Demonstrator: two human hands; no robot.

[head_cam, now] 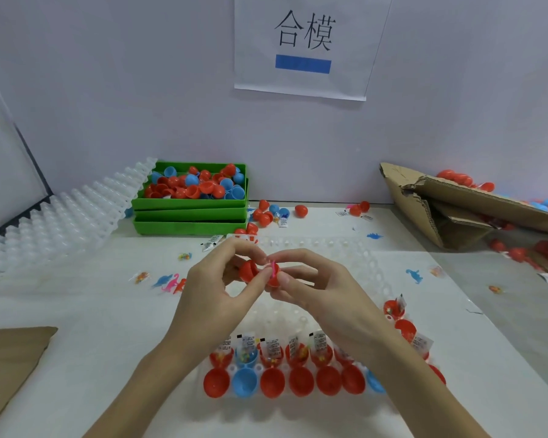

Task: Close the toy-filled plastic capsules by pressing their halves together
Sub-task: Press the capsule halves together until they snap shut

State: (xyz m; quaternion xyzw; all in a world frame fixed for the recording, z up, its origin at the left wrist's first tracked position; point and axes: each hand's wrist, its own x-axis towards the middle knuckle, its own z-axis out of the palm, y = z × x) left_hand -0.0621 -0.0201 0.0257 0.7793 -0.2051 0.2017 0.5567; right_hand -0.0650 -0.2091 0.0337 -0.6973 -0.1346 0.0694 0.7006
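Closed balls [301, 380] sit nearest in the clear tray [374, 267]: I count six red and two blue, one partly hidden. Behind them, filled open cups [296, 354] wait. Above the tray, the left hand [215, 289] pinches a red half [249, 270], and the right hand [317, 286] pinches the other half [272, 281]. A pink toy [273, 269] sticks out, so it might get squashed in the gap.

Bins [189, 213] behind-left; carton [456, 203] right; capsules [272, 374] in tray [374, 273], apparently 2 rows.
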